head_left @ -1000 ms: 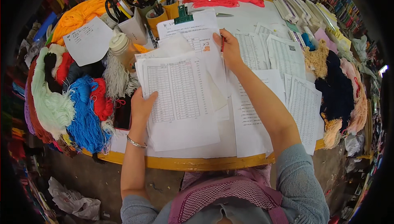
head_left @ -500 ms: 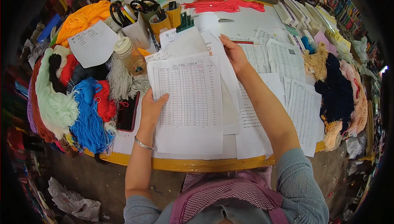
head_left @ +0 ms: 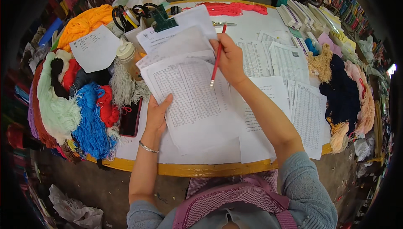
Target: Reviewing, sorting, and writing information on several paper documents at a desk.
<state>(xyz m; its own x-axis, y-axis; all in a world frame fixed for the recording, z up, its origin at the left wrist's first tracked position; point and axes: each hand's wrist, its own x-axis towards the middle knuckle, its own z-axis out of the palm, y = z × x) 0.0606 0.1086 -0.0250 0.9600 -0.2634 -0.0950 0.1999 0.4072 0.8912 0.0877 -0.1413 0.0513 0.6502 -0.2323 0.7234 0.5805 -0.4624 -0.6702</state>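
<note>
My left hand (head_left: pixel 158 113) grips the left edge of a stack of papers (head_left: pixel 214 126), its thumb lying on the top sheet, which bears a printed table. A large dark green binder clip (head_left: pixel 163 19) clasps the far end of the stack. My right hand (head_left: pixel 231 59) is closed around a red pencil (head_left: pixel 218 57) that slants over the stack's right side, eraser end toward me. Its fingertips are near the right edge of the sheets; whether they also pinch the paper I cannot tell.
Printed sheets (head_left: pixel 308 115) lie to the right. Yarn hanks surround the work: blue (head_left: pixel 90 120), orange (head_left: pixel 88 21), navy (head_left: pixel 342 90), red (head_left: pixel 226 8). A lidded jar (head_left: pixel 128 55), a phone (head_left: pixel 130 120) and scissors (head_left: pixel 145 9) stand or lie left. Books (head_left: pixel 294 15) sit far right.
My right hand has picked up the red pencil from the table and come left over the stack. The papers have tilted anticlockwise, and the clip has moved left and away from me.
</note>
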